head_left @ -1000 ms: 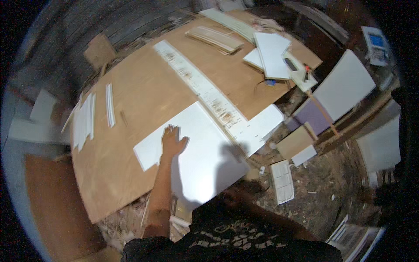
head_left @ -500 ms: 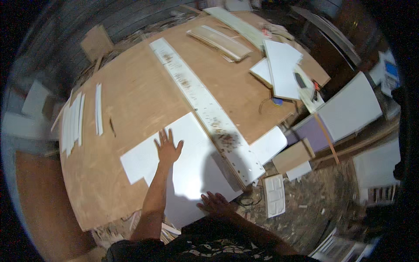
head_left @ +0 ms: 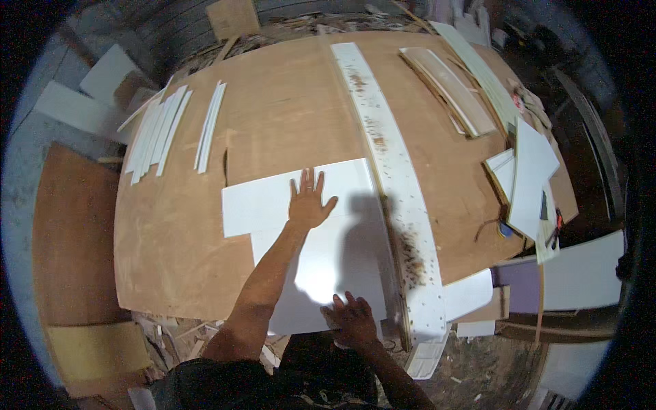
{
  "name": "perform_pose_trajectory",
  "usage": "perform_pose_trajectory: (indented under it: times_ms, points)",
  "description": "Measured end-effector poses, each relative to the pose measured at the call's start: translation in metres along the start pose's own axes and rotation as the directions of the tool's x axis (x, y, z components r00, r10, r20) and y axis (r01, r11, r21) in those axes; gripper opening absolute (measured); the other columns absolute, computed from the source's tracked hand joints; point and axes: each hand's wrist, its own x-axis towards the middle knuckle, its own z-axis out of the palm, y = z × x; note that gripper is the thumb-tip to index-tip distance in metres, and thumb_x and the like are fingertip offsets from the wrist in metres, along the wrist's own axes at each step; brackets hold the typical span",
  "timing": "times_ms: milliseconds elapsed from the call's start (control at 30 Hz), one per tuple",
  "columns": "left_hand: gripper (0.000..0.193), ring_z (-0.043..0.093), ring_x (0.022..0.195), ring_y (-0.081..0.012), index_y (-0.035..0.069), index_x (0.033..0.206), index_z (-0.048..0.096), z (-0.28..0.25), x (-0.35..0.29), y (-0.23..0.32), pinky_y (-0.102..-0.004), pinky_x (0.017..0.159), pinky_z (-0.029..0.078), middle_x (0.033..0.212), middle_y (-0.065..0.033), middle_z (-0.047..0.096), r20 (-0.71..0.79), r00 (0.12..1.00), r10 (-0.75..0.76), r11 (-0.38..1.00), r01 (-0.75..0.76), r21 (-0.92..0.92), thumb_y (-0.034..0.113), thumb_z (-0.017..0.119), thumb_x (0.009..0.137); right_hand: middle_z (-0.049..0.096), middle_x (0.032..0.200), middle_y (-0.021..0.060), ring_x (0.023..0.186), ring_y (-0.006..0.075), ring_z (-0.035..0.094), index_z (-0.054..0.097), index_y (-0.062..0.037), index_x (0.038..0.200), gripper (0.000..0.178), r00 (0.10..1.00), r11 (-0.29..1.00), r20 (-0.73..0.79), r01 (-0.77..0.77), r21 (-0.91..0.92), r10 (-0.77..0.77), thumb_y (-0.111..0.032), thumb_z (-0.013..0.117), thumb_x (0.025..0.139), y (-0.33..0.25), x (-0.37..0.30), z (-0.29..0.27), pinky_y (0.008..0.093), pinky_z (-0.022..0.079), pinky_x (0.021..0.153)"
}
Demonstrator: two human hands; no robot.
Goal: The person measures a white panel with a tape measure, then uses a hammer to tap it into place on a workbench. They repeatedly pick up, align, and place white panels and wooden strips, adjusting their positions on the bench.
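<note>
A white board [head_left: 266, 205] with a notched corner lies flat on the large brown sheet [head_left: 178, 246] before me. My left hand [head_left: 311, 205] rests on its far part, fingers spread. Nearer to me, my right hand [head_left: 352, 318] lies at the board's near edge, fingers apart and partly bent. Along the board's right side runs a long white plank [head_left: 379, 137], spotted with brown marks and debris. A thin dark stick [head_left: 225, 165] lies by the board's far left corner. Part of the board is in shadow.
Narrow white strips [head_left: 157, 137] lie far left. At the right are a stack of panels [head_left: 447, 89], white offcuts [head_left: 533, 178] and a blue round object [head_left: 505, 229]. A brown panel [head_left: 75, 239] stands left. Scraps litter the floor [head_left: 471, 369] at lower right.
My view has turned, so the scene sits farther right. The white board has slid away from me along the plank, its far left corner now by the dark stick. Both hands remain on it.
</note>
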Motion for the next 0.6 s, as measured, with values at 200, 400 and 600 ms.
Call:
perform_pose_trajectory:
  times_ms: [200, 400, 600]
  points:
    - [0.09, 0.005, 0.158, -0.0362, 0.009, 0.163, 0.02, -0.006, 0.022, -0.007, -0.0608, 0.125, 0.007, 0.17, -0.0208, 0.007, 0.021, 1.0, -0.006, 1.0, 0.006, 0.015, 0.069, 0.039, 0.099, 0.039, 0.158, 0.0079, 0.147, 0.0366, 0.034, 0.054, -0.032, 0.147, 0.079, 0.999, 1.0, -0.028, -0.019, 0.003, 0.019, -0.055, 0.079, 0.076, 0.008, 0.021, -0.001, 0.0581, 0.029, 0.117]
    - [0.093, 0.006, 0.158, -0.0339, 0.01, 0.163, 0.023, -0.009, 0.02, -0.008, -0.0586, 0.126, 0.006, 0.17, -0.0193, 0.008, 0.028, 0.999, -0.028, 0.997, 0.03, -0.068, 0.069, 0.048, 0.095, 0.035, 0.164, 0.0062, 0.151, 0.0331, 0.03, 0.056, -0.0343, 0.146, 0.078, 0.998, 0.991, -0.056, -0.004, -0.135, -0.003, -0.057, 0.078, 0.075, 0.006, 0.025, 0.0, 0.0573, 0.023, 0.119]
    - [0.091, 0.01, 0.157, -0.0353, 0.01, 0.161, 0.027, -0.004, 0.023, -0.013, -0.0605, 0.125, 0.009, 0.169, -0.0205, 0.014, -0.051, 0.999, -0.015, 0.992, 0.008, -0.126, 0.063, 0.056, 0.094, 0.031, 0.167, 0.0039, 0.151, 0.0342, 0.032, 0.057, -0.0344, 0.144, 0.07, 1.0, 0.999, -0.003, -0.027, 0.03, 0.027, -0.042, 0.076, 0.077, 0.011, 0.026, -0.001, 0.0574, 0.023, 0.119]
